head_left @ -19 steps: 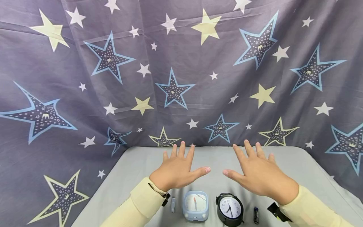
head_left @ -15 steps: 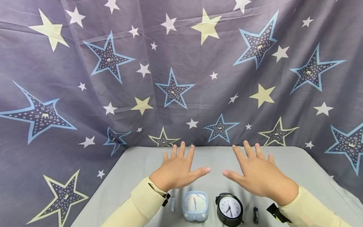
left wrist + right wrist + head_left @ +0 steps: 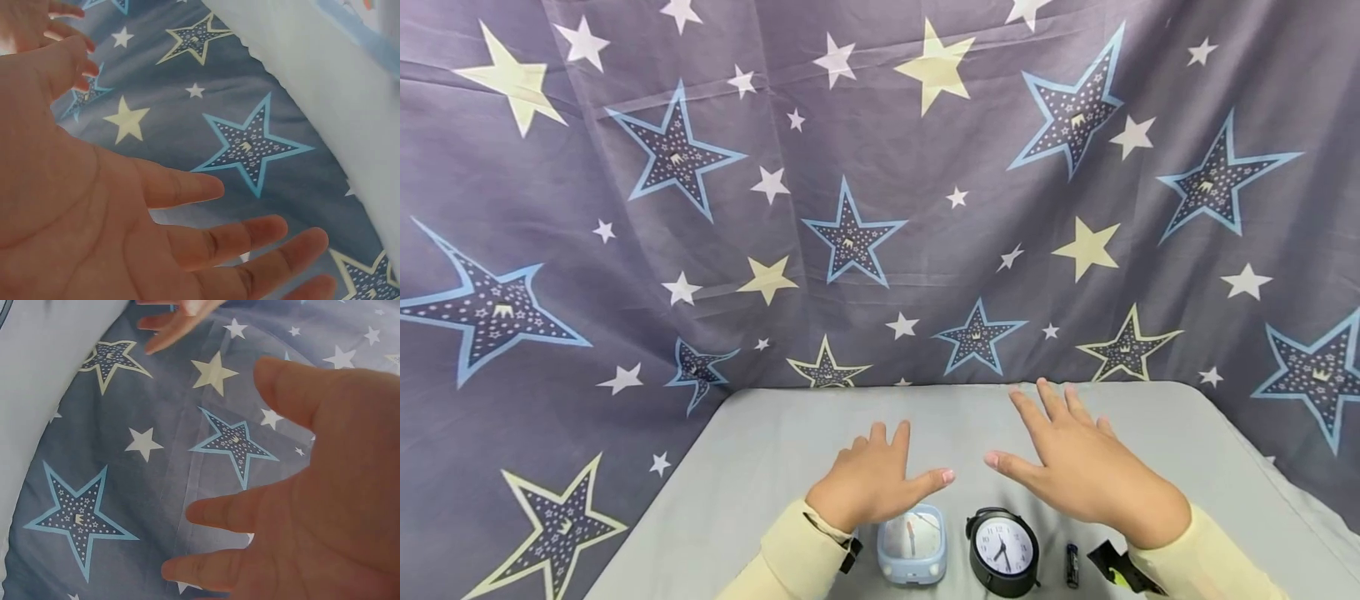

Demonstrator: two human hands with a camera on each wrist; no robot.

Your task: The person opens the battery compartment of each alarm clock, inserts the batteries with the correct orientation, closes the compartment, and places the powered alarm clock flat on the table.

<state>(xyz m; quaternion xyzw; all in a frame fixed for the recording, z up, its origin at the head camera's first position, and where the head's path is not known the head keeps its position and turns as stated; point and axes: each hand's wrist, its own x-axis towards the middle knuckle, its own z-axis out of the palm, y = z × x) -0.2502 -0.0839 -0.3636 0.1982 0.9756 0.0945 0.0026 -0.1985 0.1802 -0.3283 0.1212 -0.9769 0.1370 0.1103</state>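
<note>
My left hand hovers palm down over the table, just beyond a light blue alarm clock, thumb spread and fingers extended. Nothing is in it; its bare palm shows in the left wrist view. Opposite it, my right hand is also raised above the table with fingers spread and holding nothing. A black round alarm clock stands between the two forearms, right of the blue one. To its right lies a dark battery, close to the right wrist.
The grey table ends at a hanging dark curtain printed with stars. Black straps circle both wrists at the cream sleeves.
My left hand has come lower and nearer, its fingers bending a little. The small light-coloured stick left of the blue clock is now hidden behind the left wrist. The view has shifted slightly.
</note>
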